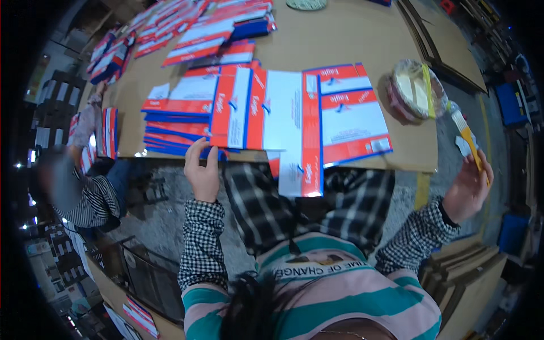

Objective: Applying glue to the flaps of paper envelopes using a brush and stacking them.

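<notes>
Flat red, white and blue cartons lie overlapped on the table in front of me. The nearest unfolded carton (284,107) has a panel hanging over the front edge. Another flat carton (352,120) lies to its right. At the lower edge of the left carton stack (178,127) is my left hand (203,173), its thumb and forefinger apart; whether the fingertips touch it I cannot tell. My right hand (467,190) grips a paintbrush (469,140) by its yellow handle, pale bristles up, just off the table's right side. Near it stands a plastic-lined bowl (395,103) of whitish stuff, with a yellow band across.
More cartons (198,42) are heaped at the far left of the brown table (340,42). A person in a striped top (88,198) sits at the left, one arm reaching to cartons. Cardboard sheets (467,272) lean at lower right. Blue bins (513,105) stand farther right.
</notes>
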A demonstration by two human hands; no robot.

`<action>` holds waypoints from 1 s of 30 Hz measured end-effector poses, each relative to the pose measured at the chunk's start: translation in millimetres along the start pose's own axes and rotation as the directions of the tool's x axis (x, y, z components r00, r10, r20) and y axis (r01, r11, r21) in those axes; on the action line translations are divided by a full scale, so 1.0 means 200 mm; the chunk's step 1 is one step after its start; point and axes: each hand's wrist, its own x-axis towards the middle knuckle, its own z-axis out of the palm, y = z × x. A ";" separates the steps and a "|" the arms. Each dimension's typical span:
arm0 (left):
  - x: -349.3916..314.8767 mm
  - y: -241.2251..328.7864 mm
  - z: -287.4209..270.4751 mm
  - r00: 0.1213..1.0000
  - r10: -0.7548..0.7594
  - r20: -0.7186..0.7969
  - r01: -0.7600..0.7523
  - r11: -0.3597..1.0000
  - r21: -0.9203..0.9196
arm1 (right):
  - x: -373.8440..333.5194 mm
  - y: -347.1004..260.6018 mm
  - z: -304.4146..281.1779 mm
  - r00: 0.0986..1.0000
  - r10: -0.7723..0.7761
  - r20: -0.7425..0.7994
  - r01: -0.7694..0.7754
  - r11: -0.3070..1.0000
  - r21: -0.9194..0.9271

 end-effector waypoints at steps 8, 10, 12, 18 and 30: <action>-0.50 0.26 0.24 0.270 -0.579 0.769 0.936 0.346 -0.068 | -0.04 0.08 0.05 0.996 0.072 0.059 -0.074 0.997 0.033; -0.50 0.37 0.28 0.144 -0.499 0.855 0.988 0.125 -0.093 | -0.04 0.08 0.06 0.995 0.076 0.062 -0.079 0.996 0.052; -0.53 0.44 0.34 0.188 -0.477 0.858 0.979 0.018 -0.205 | -0.04 0.08 0.05 0.994 0.073 0.077 -0.080 0.993 0.085; -0.50 0.46 0.34 0.540 -0.377 0.753 0.839 0.164 -0.519 | -0.08 0.06 0.05 0.995 0.094 0.027 -0.095 0.995 0.026; -0.11 0.08 0.25 0.392 -0.280 0.876 0.885 0.376 -0.275 | -0.07 0.06 0.03 0.995 0.098 -0.002 -0.098 0.995 0.032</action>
